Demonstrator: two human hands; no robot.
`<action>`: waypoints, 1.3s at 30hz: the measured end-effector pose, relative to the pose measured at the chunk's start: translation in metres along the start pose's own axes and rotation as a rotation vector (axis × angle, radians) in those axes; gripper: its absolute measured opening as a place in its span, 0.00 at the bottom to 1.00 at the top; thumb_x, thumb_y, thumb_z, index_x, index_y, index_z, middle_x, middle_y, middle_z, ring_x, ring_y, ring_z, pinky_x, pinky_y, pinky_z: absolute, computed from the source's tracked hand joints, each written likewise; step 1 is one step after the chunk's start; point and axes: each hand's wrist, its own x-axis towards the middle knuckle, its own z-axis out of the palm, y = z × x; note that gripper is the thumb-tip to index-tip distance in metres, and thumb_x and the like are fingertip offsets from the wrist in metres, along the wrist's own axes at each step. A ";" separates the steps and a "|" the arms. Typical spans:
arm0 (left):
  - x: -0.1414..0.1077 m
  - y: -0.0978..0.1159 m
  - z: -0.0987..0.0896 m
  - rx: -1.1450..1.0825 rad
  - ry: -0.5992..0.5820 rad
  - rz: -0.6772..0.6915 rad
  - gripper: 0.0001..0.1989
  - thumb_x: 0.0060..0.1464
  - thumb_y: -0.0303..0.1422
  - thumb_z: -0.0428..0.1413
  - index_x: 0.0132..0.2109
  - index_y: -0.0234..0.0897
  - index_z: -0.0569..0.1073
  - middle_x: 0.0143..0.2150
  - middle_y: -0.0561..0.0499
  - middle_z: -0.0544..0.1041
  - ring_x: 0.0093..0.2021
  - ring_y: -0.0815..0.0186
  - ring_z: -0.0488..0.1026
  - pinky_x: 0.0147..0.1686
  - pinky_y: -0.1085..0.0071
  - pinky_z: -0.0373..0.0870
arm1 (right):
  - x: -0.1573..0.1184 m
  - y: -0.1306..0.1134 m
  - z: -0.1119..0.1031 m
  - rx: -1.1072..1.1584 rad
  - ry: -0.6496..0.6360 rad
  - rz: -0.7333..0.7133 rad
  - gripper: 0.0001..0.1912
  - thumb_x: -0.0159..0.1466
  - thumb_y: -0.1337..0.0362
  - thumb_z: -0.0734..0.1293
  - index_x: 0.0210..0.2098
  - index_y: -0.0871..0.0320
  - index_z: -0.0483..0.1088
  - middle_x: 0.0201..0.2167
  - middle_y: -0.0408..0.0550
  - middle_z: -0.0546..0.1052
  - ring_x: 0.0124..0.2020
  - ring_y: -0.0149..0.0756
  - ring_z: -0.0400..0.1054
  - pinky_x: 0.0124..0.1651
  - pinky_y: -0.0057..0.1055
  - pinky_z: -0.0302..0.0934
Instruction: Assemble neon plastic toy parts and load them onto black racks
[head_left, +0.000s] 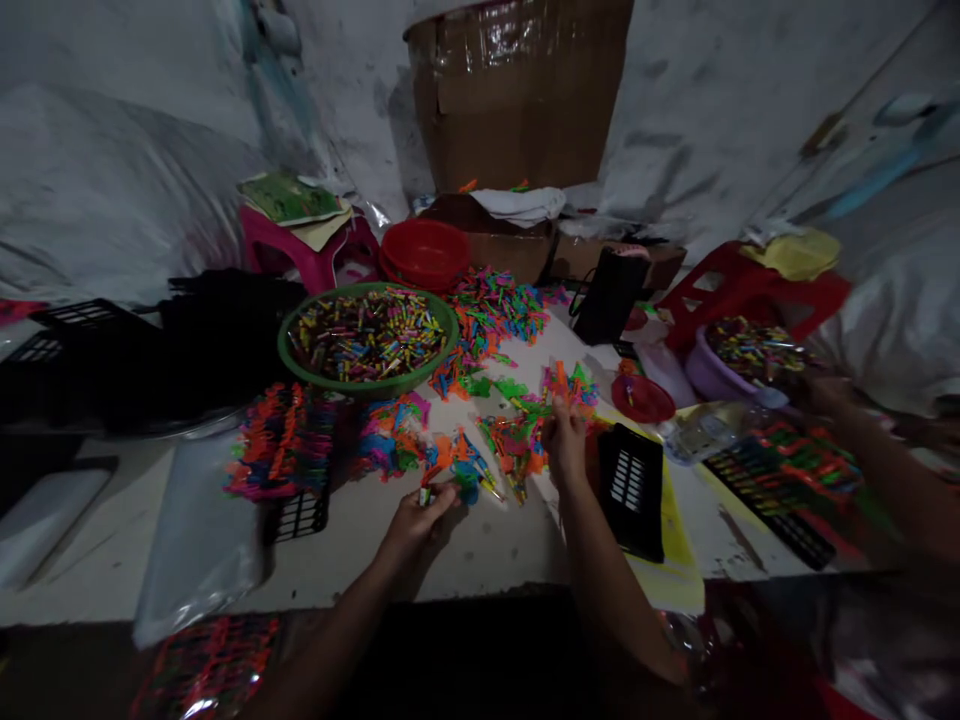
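My left hand (426,508) is low over the white table (480,560), its fingers closed on a small green-and-white piece. Orange and blue plastic pieces (457,455) lie just beyond its fingertips. To the right, my right hand (566,440) has its fingers pressed together at the edge of a pile of orange, pink and green pieces (570,385); what it holds, if anything, is too small to name. Yellow tube-like pieces (491,485) lie between the two hands. A black slotted tray (631,490) sits right of my right forearm on yellow sheets.
A green basin (367,380) full of small colourful tubes stands behind my left hand. Stacked red basins (426,252), a red dish (643,398) and a black upright object (609,295) are farther back. At right, another person's arm (862,420) reaches to a purple basin (720,375).
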 end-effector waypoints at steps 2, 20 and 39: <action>-0.002 -0.002 -0.004 -0.005 0.010 -0.007 0.27 0.35 0.50 0.60 0.35 0.29 0.75 0.28 0.47 0.76 0.13 0.80 0.52 0.14 0.77 0.46 | 0.009 0.005 0.000 -0.008 0.038 -0.027 0.24 0.49 0.48 0.67 0.19 0.55 0.50 0.11 0.29 0.51 0.11 0.20 0.44 0.12 0.20 0.40; -0.009 0.003 -0.003 0.030 0.023 -0.032 0.26 0.36 0.49 0.60 0.36 0.29 0.74 0.26 0.48 0.75 0.15 0.79 0.54 0.15 0.77 0.47 | -0.025 -0.027 -0.009 0.447 -0.109 0.089 0.24 0.55 0.43 0.57 0.17 0.57 0.59 0.06 0.34 0.55 0.07 0.22 0.44 0.09 0.21 0.38; -0.004 0.051 0.016 -0.033 -0.013 0.059 0.24 0.38 0.46 0.61 0.39 0.31 0.73 0.27 0.52 0.71 0.16 0.80 0.55 0.14 0.80 0.47 | -0.049 -0.039 -0.008 0.348 -0.517 0.323 0.27 0.56 0.43 0.56 0.16 0.59 0.63 0.08 0.41 0.61 0.07 0.25 0.52 0.09 0.22 0.45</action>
